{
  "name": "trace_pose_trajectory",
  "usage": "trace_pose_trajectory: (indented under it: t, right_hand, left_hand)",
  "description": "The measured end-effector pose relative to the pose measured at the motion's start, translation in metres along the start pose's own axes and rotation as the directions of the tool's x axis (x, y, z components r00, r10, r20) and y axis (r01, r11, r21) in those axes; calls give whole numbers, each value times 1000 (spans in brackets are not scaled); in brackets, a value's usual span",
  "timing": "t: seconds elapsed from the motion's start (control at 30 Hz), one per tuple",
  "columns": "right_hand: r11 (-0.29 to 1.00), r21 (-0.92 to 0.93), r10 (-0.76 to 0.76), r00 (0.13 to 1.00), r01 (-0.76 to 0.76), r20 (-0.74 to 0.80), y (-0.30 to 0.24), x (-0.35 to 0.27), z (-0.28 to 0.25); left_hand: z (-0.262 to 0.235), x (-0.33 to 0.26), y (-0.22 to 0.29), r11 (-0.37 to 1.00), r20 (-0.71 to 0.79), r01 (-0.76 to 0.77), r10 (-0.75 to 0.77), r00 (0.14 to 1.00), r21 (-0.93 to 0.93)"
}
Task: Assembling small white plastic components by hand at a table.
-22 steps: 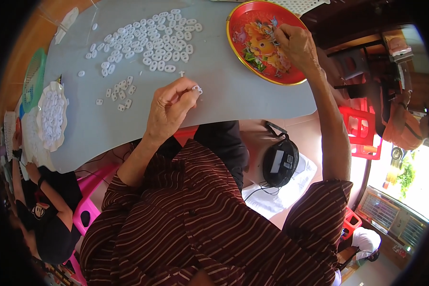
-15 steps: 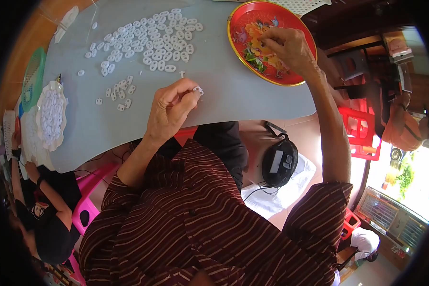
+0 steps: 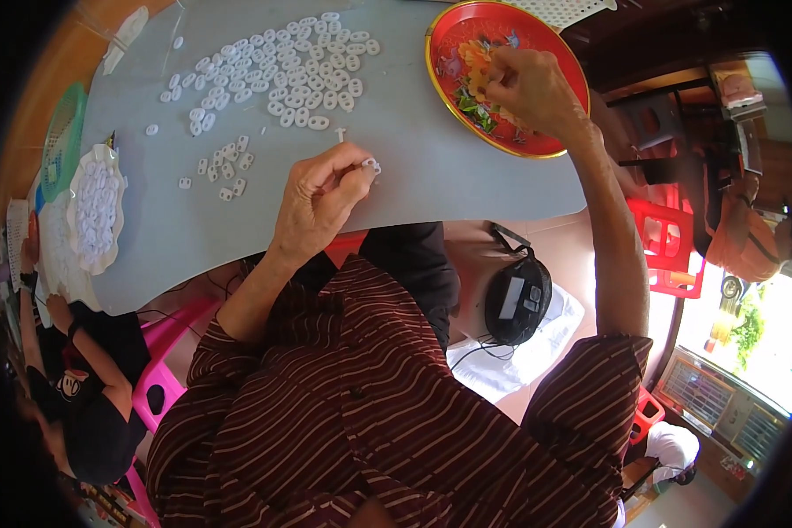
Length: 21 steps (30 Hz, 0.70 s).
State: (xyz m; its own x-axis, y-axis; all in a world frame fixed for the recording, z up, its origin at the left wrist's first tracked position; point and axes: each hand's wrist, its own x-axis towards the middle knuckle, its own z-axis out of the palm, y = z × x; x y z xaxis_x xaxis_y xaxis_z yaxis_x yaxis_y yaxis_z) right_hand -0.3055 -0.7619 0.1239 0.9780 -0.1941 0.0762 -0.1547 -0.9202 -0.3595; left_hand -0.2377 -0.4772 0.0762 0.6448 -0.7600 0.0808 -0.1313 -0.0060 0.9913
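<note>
Left hand (image 3: 321,198) grip pinched on small white plastic ring (image 3: 371,165), held just above table (image 3: 431,176) near its front edge. Right hand (image 3: 532,88) inside red tray (image 3: 449,35), fingers curled; grip contents: cannot tell. Big spread of white rings (image 3: 273,75) beyond left hand, small cluster (image 3: 224,167) beside it, so plenty apparently unprocessed. White heap (image 3: 97,211) at far left. Nothing blocking either hand.
</note>
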Motion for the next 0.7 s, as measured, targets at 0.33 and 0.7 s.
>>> trace_pose_trajectory:
  t: [0.33,0.7]
  right_hand:
    - [967,232,131,988,-109,-84,11,-4,-5]
    - [960,237,174,980,-148,-94,14,-7,0]
  left_hand:
    - [-1,-1,3,1000,7,-8,8,1000,-9]
    - [0,-1,0,999,9,-30,30,999,9]
